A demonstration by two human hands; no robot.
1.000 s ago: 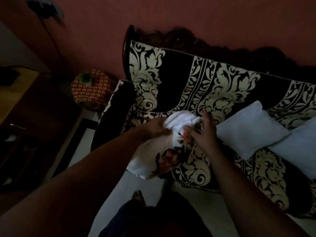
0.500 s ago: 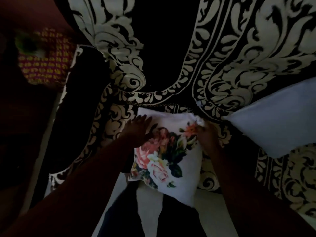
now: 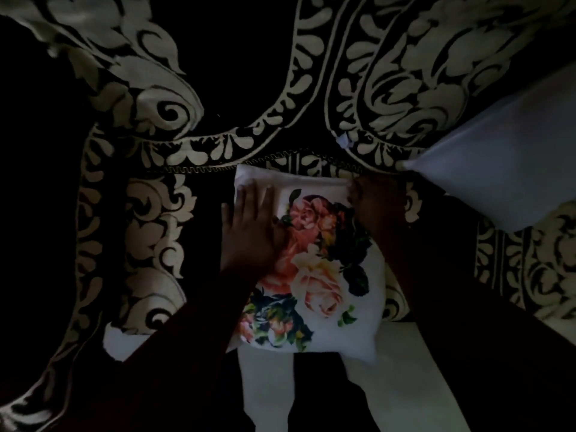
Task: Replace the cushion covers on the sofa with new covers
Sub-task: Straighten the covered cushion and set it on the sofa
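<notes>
A cushion in a white cover with a rose print (image 3: 314, 275) lies on the sofa seat (image 3: 149, 244), its lower edge hanging over the seat front. My left hand (image 3: 252, 229) lies flat on the cushion's upper left part with fingers spread and straight. My right hand (image 3: 377, 204) is at the cushion's top right corner with fingers curled round the cover's edge. The scene is dim.
The sofa has a black and cream scroll-pattern cover on the backrest (image 3: 311, 73) and the seat. A bare white cushion (image 3: 505, 169) leans at the right. My dark-trousered legs (image 3: 318, 400) stand on the pale floor (image 3: 405, 385) below.
The view has moved closer to the sofa. The bunched cover end is now pulled flat over the cushion. My left hand went from gripping the cover to lying flat on it.
</notes>
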